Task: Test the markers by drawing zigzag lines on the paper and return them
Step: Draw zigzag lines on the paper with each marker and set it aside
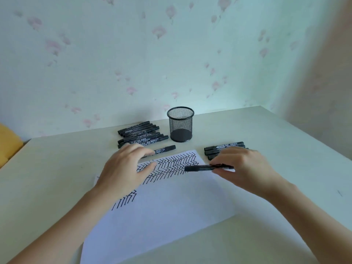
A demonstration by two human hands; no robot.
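Observation:
A white sheet of paper [162, 206] lies on the table, its far part covered with rows of black zigzag lines [177, 162]. My right hand [242, 166] holds a capped black marker [198, 168] level above the paper's far right corner, cap pointing left. My left hand [125, 166] rests on the paper's far left part with its fingers spread; its fingertips touch a single black marker [164, 149] lying just beyond the paper. Whether the hand grips that marker is unclear.
A black mesh pen cup [181, 124] stands empty near the wall. A pile of several black markers [141, 134] lies to its left. A smaller group of black markers [223, 147] lies to its right, partly behind my right hand. An orange object [7, 143] sits at the far left.

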